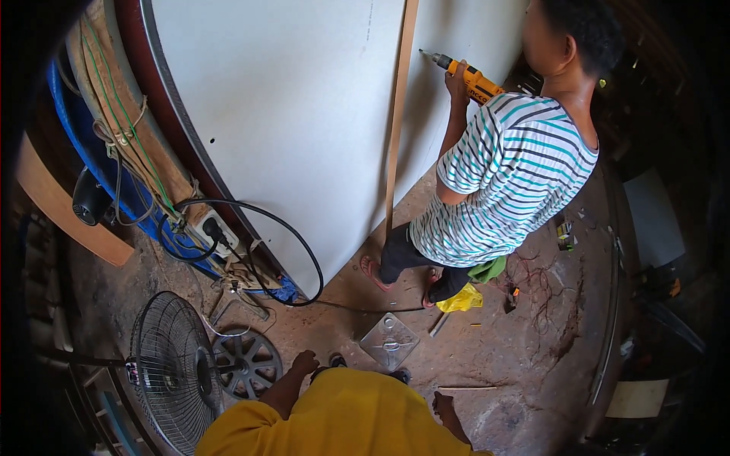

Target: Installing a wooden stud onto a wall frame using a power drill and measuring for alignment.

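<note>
My left hand (305, 362) hangs in front of my yellow shirt, open with loosely bent fingers and nothing visible in it. It is nearest to the fan's dark round spoked base (247, 367). Low on my other side, my right hand (441, 403) is also open and seems to hold nothing; its fingers show small. A thin stick (467, 388) lies on the floor just beyond it. Ahead to the right, a person in a striped shirt (517, 178) holds a yellow power drill (474, 82), its bit at a large white panel (296, 114).
A wooden strip (401, 114) runs up the panel. At left stand a caged fan (171, 372) and a power strip (209, 226) with a black plug and looped cable. A square, clear-looking container (389, 342), a yellow bag (461, 299) and tangled wires (540, 292) lie on the floor.
</note>
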`<action>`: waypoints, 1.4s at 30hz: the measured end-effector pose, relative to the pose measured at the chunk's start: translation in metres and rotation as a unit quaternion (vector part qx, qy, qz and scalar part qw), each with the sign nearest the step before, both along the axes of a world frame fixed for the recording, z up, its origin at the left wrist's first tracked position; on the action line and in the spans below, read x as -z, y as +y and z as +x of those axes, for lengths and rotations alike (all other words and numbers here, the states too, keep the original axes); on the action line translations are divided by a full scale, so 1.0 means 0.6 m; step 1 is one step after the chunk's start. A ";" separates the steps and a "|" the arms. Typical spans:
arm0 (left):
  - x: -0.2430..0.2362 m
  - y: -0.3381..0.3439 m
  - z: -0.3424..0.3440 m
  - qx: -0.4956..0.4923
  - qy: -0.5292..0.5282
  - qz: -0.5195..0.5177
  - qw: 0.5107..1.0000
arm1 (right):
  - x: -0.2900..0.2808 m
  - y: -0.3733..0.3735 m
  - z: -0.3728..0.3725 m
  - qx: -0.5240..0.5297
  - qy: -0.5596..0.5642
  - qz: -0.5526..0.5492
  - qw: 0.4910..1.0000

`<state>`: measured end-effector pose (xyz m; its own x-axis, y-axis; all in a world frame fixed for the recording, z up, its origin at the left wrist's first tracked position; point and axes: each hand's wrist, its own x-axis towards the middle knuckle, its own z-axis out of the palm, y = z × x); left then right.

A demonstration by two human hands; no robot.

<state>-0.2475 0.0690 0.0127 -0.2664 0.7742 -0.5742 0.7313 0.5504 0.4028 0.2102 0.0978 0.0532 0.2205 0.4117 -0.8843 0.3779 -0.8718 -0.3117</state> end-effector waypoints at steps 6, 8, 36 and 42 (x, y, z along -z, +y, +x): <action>0.000 0.000 0.000 0.003 0.001 0.005 1.000 | 0.002 -0.005 0.000 -0.005 0.003 0.009 1.000; 0.004 0.000 -0.002 0.002 -0.002 0.007 1.000 | 0.008 -0.008 -0.001 0.002 0.004 0.026 1.000; -0.004 -0.014 -0.002 -0.007 -0.005 0.001 1.000 | -0.010 -0.018 -0.001 0.018 0.028 0.039 0.999; -0.002 -0.010 -0.003 -0.004 -0.001 -0.003 1.000 | 0.001 -0.014 0.002 0.018 0.036 0.057 0.998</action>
<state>-0.2490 0.0628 0.0140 -0.2720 0.7686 -0.5790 0.7258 0.5589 0.4010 0.2112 0.0897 0.0529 0.1748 0.5025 -0.8467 0.3192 -0.8424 -0.4341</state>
